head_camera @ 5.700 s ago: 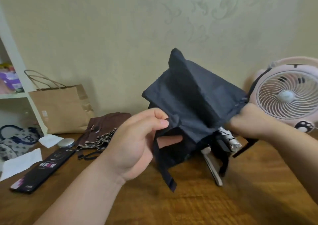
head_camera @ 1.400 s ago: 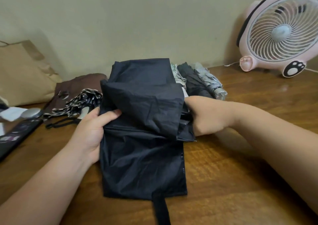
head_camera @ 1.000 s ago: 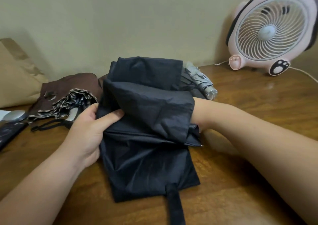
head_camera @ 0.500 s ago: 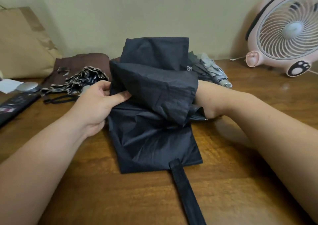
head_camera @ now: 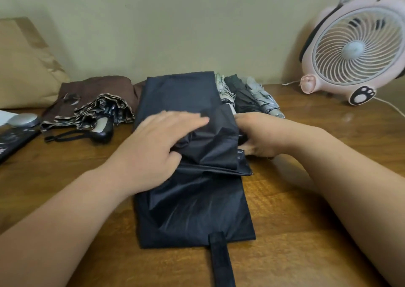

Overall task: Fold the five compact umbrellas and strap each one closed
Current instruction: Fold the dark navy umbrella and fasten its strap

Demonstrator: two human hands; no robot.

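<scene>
A dark navy compact umbrella (head_camera: 192,210) lies flat on the wooden table (head_camera: 295,232), its panels spread toward me and its strap (head_camera: 221,262) trailing off the near edge. My left hand (head_camera: 157,146) lies on top of the folded middle, fingers stretched flat and pressing the cloth down. At the umbrella's right side my right hand (head_camera: 260,135) grips the bunched fabric, its fingertips hidden in the folds. Behind lie folded umbrellas: a pale patterned one (head_camera: 223,91), a dark grey one (head_camera: 241,96) and a light grey one (head_camera: 263,98).
A brown umbrella (head_camera: 92,89) and a dark one with a patterned trim (head_camera: 98,115) and black handle lie at the left. A pink desk fan (head_camera: 359,43) stands at the back right with its cord. A paper bag (head_camera: 24,63), a remote (head_camera: 13,139) and a silver disc (head_camera: 23,120) occupy the far left.
My left hand let go of the umbrella's left edge and moved onto the top fold, flattening it. The right hand stays at the right side.
</scene>
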